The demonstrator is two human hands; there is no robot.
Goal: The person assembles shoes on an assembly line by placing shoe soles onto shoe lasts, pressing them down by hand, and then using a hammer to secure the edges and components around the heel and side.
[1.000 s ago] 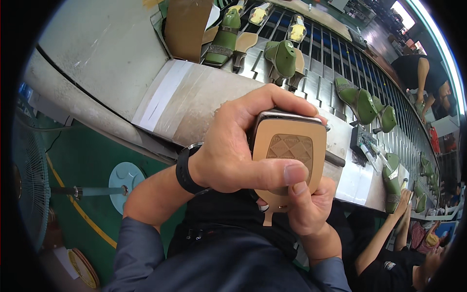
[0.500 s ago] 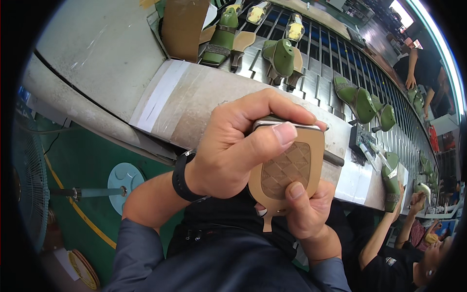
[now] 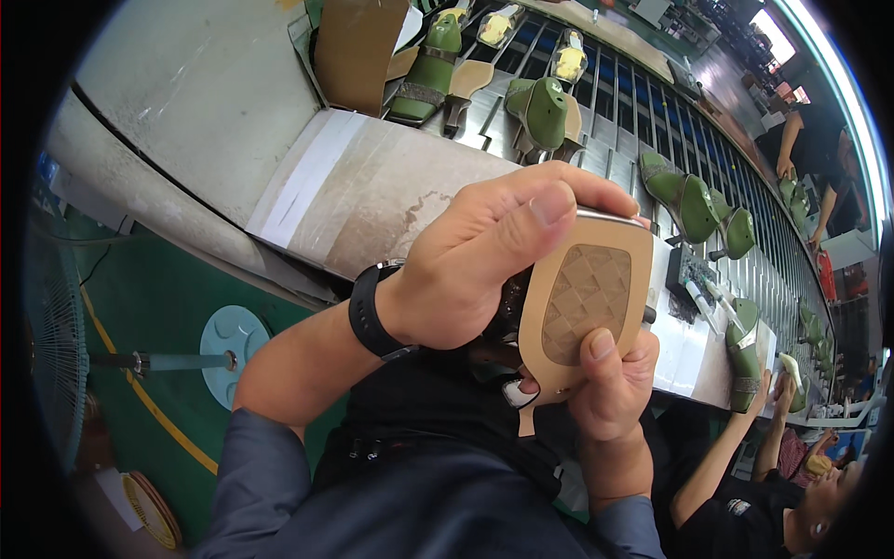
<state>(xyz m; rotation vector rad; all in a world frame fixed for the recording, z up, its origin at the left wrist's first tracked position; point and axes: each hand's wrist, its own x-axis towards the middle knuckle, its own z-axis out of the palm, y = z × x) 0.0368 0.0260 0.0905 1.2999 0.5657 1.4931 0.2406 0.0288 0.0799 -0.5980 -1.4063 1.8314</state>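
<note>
A shoe with a tan sole [image 3: 568,233] is in front of my body, its underside facing me, with a quilted-pattern brown patch [image 3: 589,303] set in the sole. My left hand [image 3: 507,238] has its fingers curled over the far edge, thumb raised along the near left side. From the right, my right hand [image 3: 619,382] grips the lower right edge, its thumb pressed on the sole. The shoe's upper is mostly hidden behind the sole and hands; a dark, shiny part shows at its left. A narrow tan tab hangs at the bottom.
Beyond a worn pale ledge [image 3: 400,177], a slatted conveyor [image 3: 624,102] carries several green shoes [image 3: 540,112]. A brush-like block [image 3: 689,270] with tubes sits at right. A co-worker [image 3: 745,494] handles shoes at lower right. A fan [image 3: 58,345] and blue stool [image 3: 228,359] stand at left.
The shoe and both hands have shifted right. My left thumb has lifted from the sole's face toward its edge, uncovering more of the patch. The co-worker's hands have moved closer together.
</note>
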